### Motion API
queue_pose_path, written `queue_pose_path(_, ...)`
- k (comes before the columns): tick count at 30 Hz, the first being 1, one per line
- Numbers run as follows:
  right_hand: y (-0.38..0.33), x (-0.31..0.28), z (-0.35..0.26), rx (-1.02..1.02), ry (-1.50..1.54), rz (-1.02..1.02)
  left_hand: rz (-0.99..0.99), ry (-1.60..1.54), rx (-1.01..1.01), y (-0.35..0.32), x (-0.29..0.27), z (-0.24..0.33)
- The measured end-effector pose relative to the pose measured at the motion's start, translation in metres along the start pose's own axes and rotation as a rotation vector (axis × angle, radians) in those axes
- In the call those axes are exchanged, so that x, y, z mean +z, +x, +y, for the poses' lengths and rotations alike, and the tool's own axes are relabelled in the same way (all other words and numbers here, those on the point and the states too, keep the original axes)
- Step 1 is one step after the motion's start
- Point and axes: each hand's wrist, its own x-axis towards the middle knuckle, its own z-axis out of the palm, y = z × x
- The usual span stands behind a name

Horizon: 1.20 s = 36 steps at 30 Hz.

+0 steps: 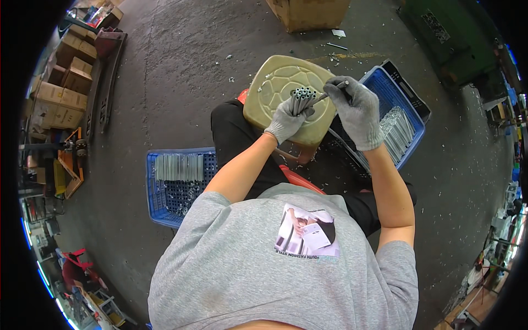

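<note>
My left hand (287,122), in a grey knit glove, is wrapped round a bundle of thin metal tubes (302,94), their open ends facing up. In my gloved right hand (358,109) a single metal tube (320,99) is pinched between thumb and fingers. It slants down to the left, its lower end close against the bundle; whether it touches cannot be made out. Both hands are above a yellowish plastic stool (269,74) with a raised pattern on its seat. Beside my right forearm, a blue plastic basket (421,135) holds many similar tubes (397,132).
Another blue basket (159,217) with a row of tubes (179,167) sits on the floor at my left. A scale-like device (407,91) with a dark panel adjoins the right basket. A carton (308,14) and a green machine (451,44) stand beyond; cartons (63,104) are stacked far left.
</note>
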Motion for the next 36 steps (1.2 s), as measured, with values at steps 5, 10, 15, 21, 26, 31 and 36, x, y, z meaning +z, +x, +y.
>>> queue_pose_path(5,-0.001,-0.001,0.0,-0.056,-0.076,-0.024,0.014,-0.011,-0.012,-0.001,0.0,-0.003)
queue_pose_path(10,-0.003,0.001,0.015,0.075,0.112,0.04,0.006,0.052,0.015,0.001,0.002,-0.003)
queue_pose_path(15,-0.002,0.0,-0.004,0.0,0.025,0.069,0.011,0.051,0.044,0.002,0.001,-0.008)
queue_pose_path(21,0.004,0.009,0.014,0.215,0.381,0.165,0.007,0.034,0.044,0.003,0.003,-0.009)
queue_pose_path(26,0.003,0.013,0.02,0.329,0.481,0.207,-0.071,0.086,-0.015,0.002,0.0,-0.007)
queue_pose_path(31,0.002,0.009,0.009,0.125,0.136,0.058,-0.015,0.029,0.095,0.003,0.002,-0.013)
queue_pose_path(36,0.008,0.006,0.005,0.042,0.031,-0.011,-0.011,0.064,0.089,0.003,0.002,-0.017)
